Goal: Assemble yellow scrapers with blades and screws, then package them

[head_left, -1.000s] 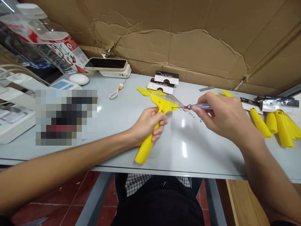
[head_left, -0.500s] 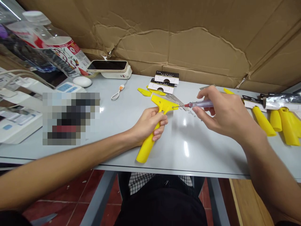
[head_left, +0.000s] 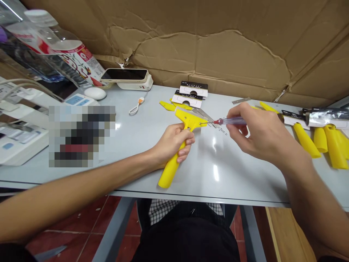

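The left hand (head_left: 177, 143) is closing its fingers around the upper handle of a yellow scraper (head_left: 169, 169), with the thumb lying along the neck just below the wide head. The right hand (head_left: 261, 134) is holding a screwdriver (head_left: 233, 121) in a narrow grip, thumb and forefinger pinching its clear purplish handle; how the other fingers are curling behind it, one cannot tell. The screwdriver's thin shaft is pointing left, its tip meeting a small screw (head_left: 200, 124) at the right end of the scraper's head. The left forearm is reaching in low from the left, the right one is slanting up from the lower right, its wrist bending so that the knuckles are facing up. The scraper is tilting over the front part of the grey table (head_left: 131, 145), handle end towards the person. Small metal rings (head_left: 222, 130) are lying near the screwdriver, below a metal blade (head_left: 208, 117). Two printed cards (head_left: 189, 95) are resting beyond the scraper, beside yellow flat pieces (head_left: 167, 106), while yellow handles (head_left: 305, 141) are lying to the right of the right hand
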Demonstrator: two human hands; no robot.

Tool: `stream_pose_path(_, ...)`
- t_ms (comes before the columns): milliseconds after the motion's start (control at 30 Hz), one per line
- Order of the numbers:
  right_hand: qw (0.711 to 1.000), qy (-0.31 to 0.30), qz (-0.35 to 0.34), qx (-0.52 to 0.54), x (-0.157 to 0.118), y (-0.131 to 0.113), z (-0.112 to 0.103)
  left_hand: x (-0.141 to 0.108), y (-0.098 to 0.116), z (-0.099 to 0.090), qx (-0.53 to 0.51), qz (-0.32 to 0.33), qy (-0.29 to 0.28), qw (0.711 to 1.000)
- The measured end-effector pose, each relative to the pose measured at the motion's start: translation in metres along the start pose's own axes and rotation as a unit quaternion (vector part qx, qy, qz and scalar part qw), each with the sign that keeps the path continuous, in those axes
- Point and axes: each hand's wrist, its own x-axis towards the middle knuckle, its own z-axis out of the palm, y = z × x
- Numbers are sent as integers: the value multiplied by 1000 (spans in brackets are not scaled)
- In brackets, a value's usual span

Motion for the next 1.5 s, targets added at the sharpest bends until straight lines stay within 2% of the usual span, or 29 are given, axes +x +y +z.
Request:
stream_pose_path(133, 998, 27, 13, -64, 1, 1, 1, 0, -1, 0, 6, 4, -3, 1000)
stream_pose_path(367, 1000, -15, 4, 6, 0, 0, -3, 0, -1, -2, 4, 3, -3, 1000)
stream_pose_path(533, 997, 6, 18, -77, -1, 1, 0, -1, 0, 0, 3, 3, 3, 1000)
stream_pose_path(767, 999, -37, 15, -9, -1, -1, -3, 0, 1, 1, 2, 3, 2, 1000)
stream_pose_path(933, 999, -8, 29, -44, 0, 0, -2, 0, 0, -1, 1, 4, 1, 1000)
stream_pose_path(1133, 1000, -23, 13, -7, 0, -2, -4, 0, 2, 0, 0, -4, 1, 1000)
stream_pose_path(1300, 999, 16, 26, -44, 1, -1, -2, -1, 2, 1, -1, 4, 3, 1000)
stream_pose_path(1500, 1000, -17, 24, 10, 0, -5, -5, -2, 1, 0, 3, 2, 0, 1000)
